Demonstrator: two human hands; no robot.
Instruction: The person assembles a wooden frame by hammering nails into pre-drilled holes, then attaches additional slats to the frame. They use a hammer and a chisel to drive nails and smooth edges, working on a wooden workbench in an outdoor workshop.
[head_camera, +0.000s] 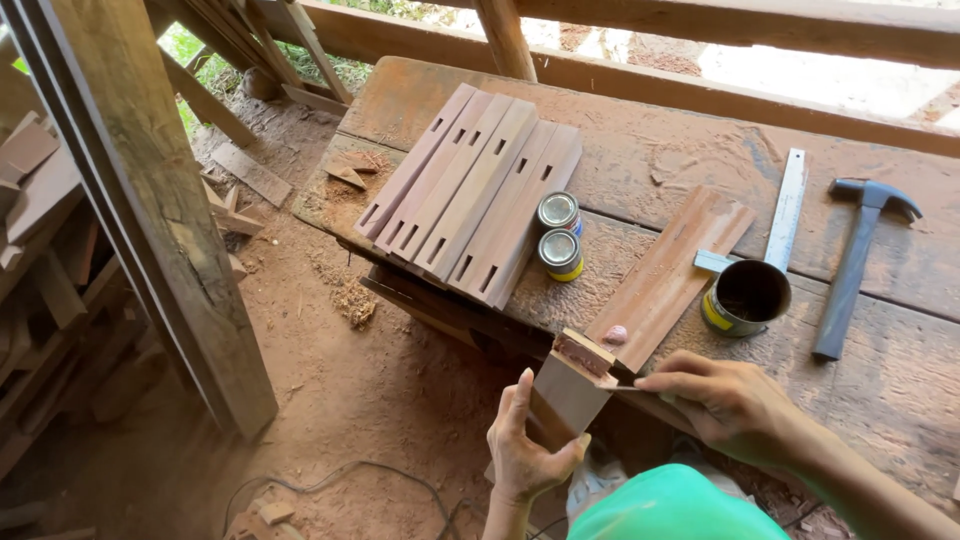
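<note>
Left hand (525, 450) clamps wood block (570, 392) upright at bench edge; right hand (725, 400) pinches thin blade against its top end—best kept steady, strokes light, open can (745, 297) just beyond.

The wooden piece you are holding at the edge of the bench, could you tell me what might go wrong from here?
The wooden piece hangs off the workbench edge, gripped only by the left hand; it may slip to the dirt floor. The right hand works close to its end with a small tool I cannot make out, so fingers could be nicked. The open can beside that hand could be knocked over.
</note>
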